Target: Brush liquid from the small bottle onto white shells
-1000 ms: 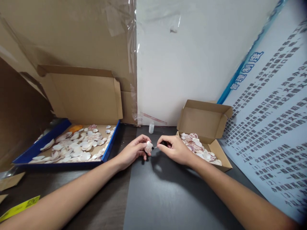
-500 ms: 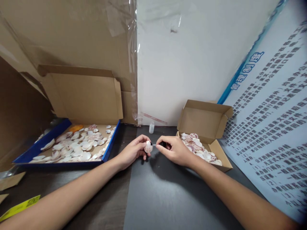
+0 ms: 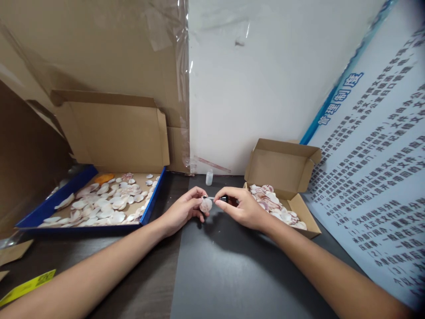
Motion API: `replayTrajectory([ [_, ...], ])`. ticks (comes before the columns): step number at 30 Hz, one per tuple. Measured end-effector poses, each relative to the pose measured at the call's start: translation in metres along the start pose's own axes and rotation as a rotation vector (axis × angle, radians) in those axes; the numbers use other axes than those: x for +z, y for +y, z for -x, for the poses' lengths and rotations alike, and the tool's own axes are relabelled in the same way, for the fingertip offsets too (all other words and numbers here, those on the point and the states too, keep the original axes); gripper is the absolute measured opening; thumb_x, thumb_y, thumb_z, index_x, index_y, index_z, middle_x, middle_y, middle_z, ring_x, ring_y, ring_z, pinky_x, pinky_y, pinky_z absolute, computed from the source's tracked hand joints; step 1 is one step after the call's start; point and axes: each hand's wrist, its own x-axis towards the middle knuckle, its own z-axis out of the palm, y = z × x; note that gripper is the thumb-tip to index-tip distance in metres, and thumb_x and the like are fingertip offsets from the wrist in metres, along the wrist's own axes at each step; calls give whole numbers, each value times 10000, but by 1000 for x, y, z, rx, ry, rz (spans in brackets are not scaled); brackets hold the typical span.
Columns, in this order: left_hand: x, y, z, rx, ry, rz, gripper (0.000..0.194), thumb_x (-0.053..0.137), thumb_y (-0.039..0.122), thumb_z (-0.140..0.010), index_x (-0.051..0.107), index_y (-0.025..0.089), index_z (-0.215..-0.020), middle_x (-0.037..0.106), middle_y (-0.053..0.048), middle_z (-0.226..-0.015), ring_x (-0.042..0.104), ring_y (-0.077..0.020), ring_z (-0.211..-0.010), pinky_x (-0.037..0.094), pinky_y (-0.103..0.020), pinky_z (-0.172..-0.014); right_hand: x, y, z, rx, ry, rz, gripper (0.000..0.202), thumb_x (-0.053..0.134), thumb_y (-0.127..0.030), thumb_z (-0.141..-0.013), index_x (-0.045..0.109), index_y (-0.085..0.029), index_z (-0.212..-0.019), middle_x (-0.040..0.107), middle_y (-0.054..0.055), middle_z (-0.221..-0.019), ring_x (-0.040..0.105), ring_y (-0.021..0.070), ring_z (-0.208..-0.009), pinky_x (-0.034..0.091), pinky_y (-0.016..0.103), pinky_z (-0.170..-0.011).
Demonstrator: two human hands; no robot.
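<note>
Between the thumb and fingers of my left hand [image 3: 187, 207] is a small whitish seashell [image 3: 206, 204] with pinkish marks, raised above the table. My right hand [image 3: 242, 206] pinches a thin brush [image 3: 210, 198] with a pale stem; its black cap-like end lies in my fingers. The brush's dark tip meets the shell's upper edge, near my left fingertips. Behind both hands stands a small translucent bottle [image 3: 209, 178] with whitish contents.
To the left, a blue-sided open cardboard box [image 3: 153, 195] holds many loose shells. A smaller open cardboard box [image 3: 307, 215] with shells stands on the right. A yellow label [image 3: 29, 285] lies front left. Cardboard and a white panel [image 3: 219, 88] rise behind; a printed poster [image 3: 372, 177] leans at right.
The brush has shifted slightly, so its tip now lies across the shell's upper edge. The shell has turned a little in my left hand, and the view has moved slightly.
</note>
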Motion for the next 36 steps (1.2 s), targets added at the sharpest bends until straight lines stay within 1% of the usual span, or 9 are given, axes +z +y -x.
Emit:
replayTrajectory([
  [4, 0, 0, 0, -1, 2, -1, 192, 627, 278, -834, 503, 170, -932, 606, -26, -826, 644, -156, -703, 520, -237, -581, 1, 1, 1, 18, -17, 47, 131, 590, -252, -893, 688, -171, -860, 610, -18, -658, 460, 92, -556, 339, 210, -543],
  [8, 0, 0, 0, 7, 4, 8, 192, 625, 261, -835, 503, 171, -952, 618, -29, -844, 658, -159, -727, 541, -249, -615, 2, 1, 0, -26, 9, 18, 161, 570, -276, -917, 695, -177, -938, 689, 15, -836, 518, 101, -627, 383, 214, -593],
  [12, -1, 0, -1, -16, 7, 18, 204, 642, 268, -832, 496, 177, -941, 619, -26, -841, 680, -174, -733, 546, -248, -594, 2, 2, 1, -2, 5, 64, 129, 593, -250, -890, 690, -171, -861, 618, -15, -657, 472, 92, -547, 349, 212, -544],
  [16, -1, -1, -1, -51, 19, 26, 228, 634, 296, -843, 481, 191, -976, 627, -27, -826, 699, -196, -707, 531, -234, -529, 2, 2, 1, -26, 35, 37, 140, 578, -264, -905, 689, -180, -908, 668, 8, -778, 504, 99, -597, 374, 214, -570],
  [20, -1, -1, 0, -34, 15, 27, 217, 639, 279, -832, 487, 186, -955, 629, -28, -825, 694, -186, -697, 536, -234, -533, 2, 1, 1, 13, 10, 64, 135, 584, -259, -894, 687, -177, -862, 616, -15, -649, 481, 96, -546, 348, 213, -539],
  [24, 0, -1, -1, -20, 18, 16, 212, 639, 286, -834, 500, 182, -957, 628, -28, -816, 680, -172, -683, 525, -225, -526, 2, 0, 0, -1, 27, 43, 159, 569, -280, -907, 689, -177, -896, 660, 3, -737, 500, 100, -587, 364, 218, -568],
  [28, 1, 0, -1, -7, 23, 7, 214, 639, 292, -835, 503, 178, -957, 620, -22, -796, 656, -150, -645, 495, -200, -499, 3, 0, 0, 58, 39, 102, 138, 579, -241, -884, 678, -171, -818, 609, -21, -626, 463, 91, -538, 330, 217, -542],
  [32, 2, 1, 0, -4, 36, 0, 212, 633, 299, -846, 509, 175, -964, 609, -18, -795, 642, -140, -638, 488, -198, -505, 2, 0, 0, 21, 20, 54, 153, 567, -272, -907, 683, -175, -879, 653, -8, -725, 505, 97, -593, 362, 215, -571],
  [36, 2, 0, 1, 0, 41, 8, 229, 646, 304, -839, 512, 174, -972, 614, -24, -809, 644, -143, -647, 486, -201, -513, 2, 0, 0, 60, 22, 118, 129, 578, -236, -883, 682, -177, -834, 598, -27, -625, 465, 95, -545, 328, 219, -539],
])
